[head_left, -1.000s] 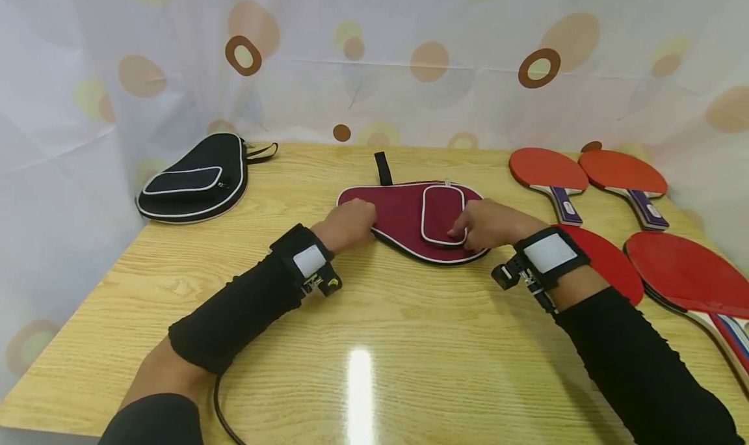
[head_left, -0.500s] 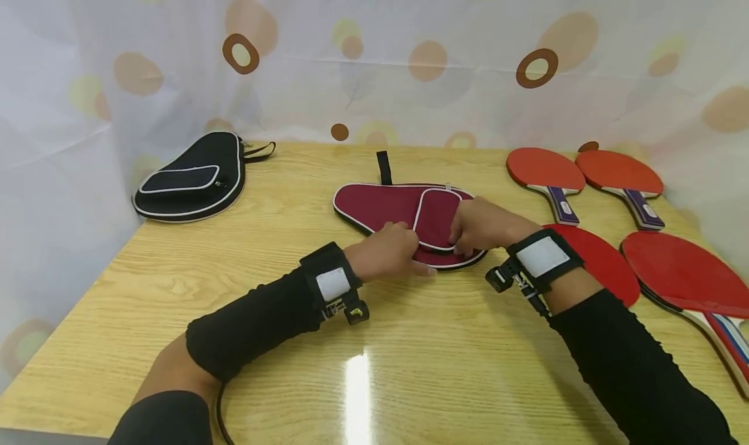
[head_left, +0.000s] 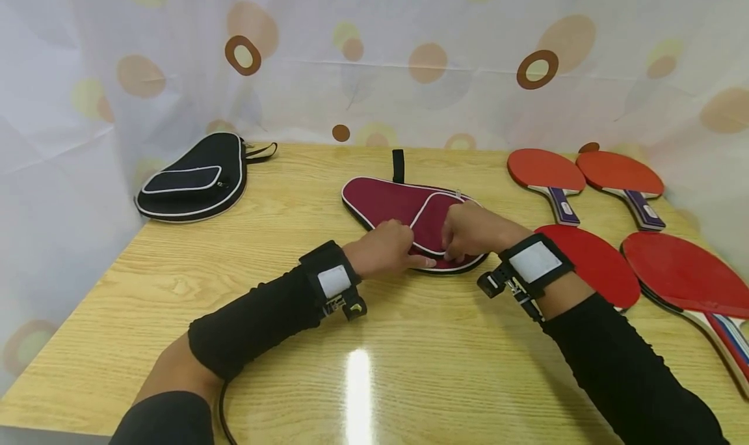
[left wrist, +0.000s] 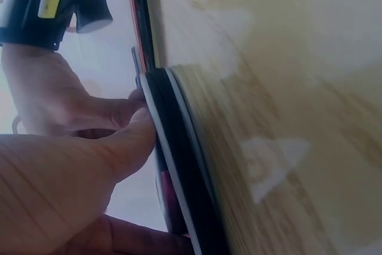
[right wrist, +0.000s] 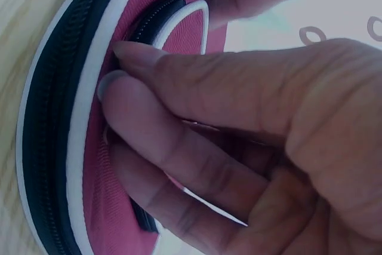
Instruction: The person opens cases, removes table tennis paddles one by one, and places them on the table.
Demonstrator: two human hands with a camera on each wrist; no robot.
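Note:
A maroon table tennis bat case (head_left: 380,201) with white piping lies at mid-table, its small front pocket (head_left: 430,227) facing up. My left hand (head_left: 386,250) holds the near edge of the case. Its thumb (left wrist: 134,141) lies against the piping beside the black zip band (left wrist: 179,147), and the other fingers reach over the case. At the pocket's near edge, my right hand (head_left: 471,230) pinches the pocket zipper (right wrist: 158,19). Thumb and forefinger meet there in the right wrist view, hiding the exact spot they grip.
A black bat case (head_left: 199,181) lies at the back left. On the right are several red table tennis bats, among them one at the back (head_left: 544,168) and one at the near right (head_left: 684,269). A patterned curtain (head_left: 374,61) hangs behind the table (head_left: 281,380).
My left hand has left the narrow end and moved right to the near edge beside the pocket. The case has turned slightly, and my right hand has shifted a little left and nearer.

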